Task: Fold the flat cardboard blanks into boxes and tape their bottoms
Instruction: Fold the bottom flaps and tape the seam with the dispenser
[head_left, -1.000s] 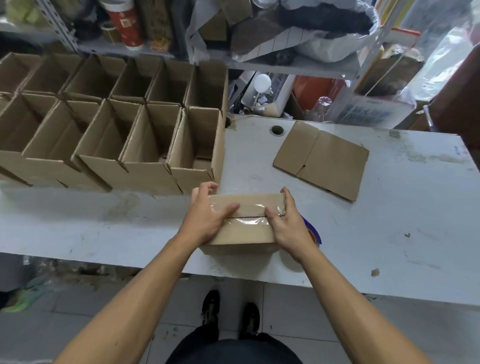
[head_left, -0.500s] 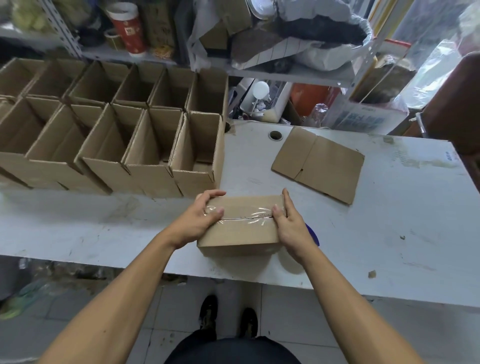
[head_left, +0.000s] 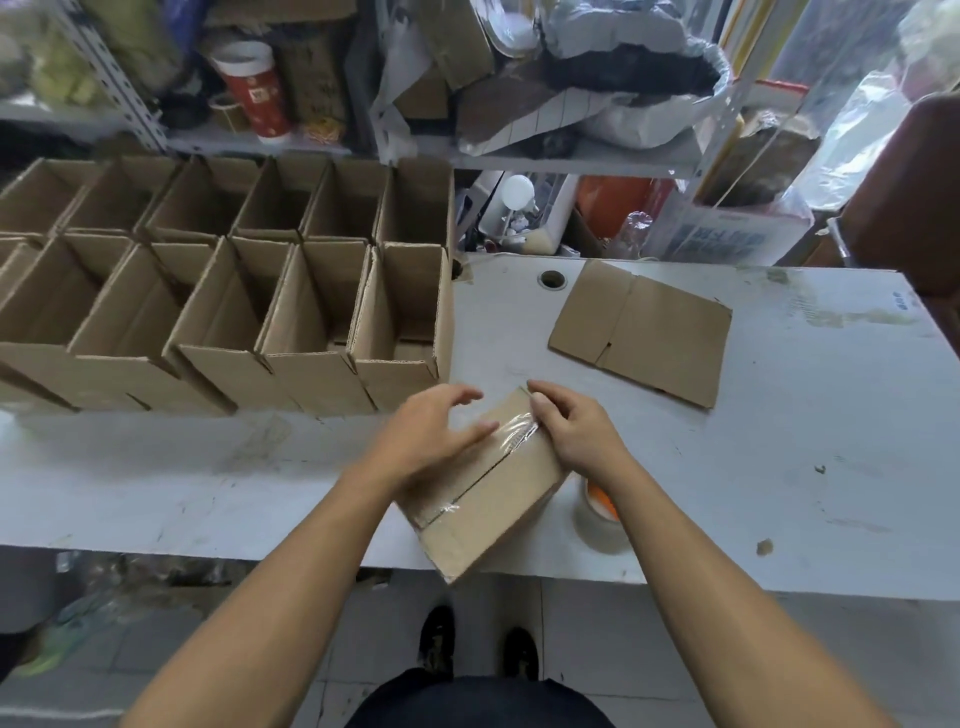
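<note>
Left hand (head_left: 426, 441) rests flat-fingered on the taped box (head_left: 498, 499); right hand (head_left: 576, 436) pinches its one-o'clock corner

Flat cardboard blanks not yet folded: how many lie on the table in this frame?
1. The flat cardboard blank lies on the far right part of the white table, beyond the taped box under the hands. It could be more than one sheet stacked; the picture cannot settle that.

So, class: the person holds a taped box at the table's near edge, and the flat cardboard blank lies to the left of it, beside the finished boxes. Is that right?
Not quite. In the head view the flat cardboard blank lies to the right of the taped box, away from the finished boxes. The rest stands.
</note>
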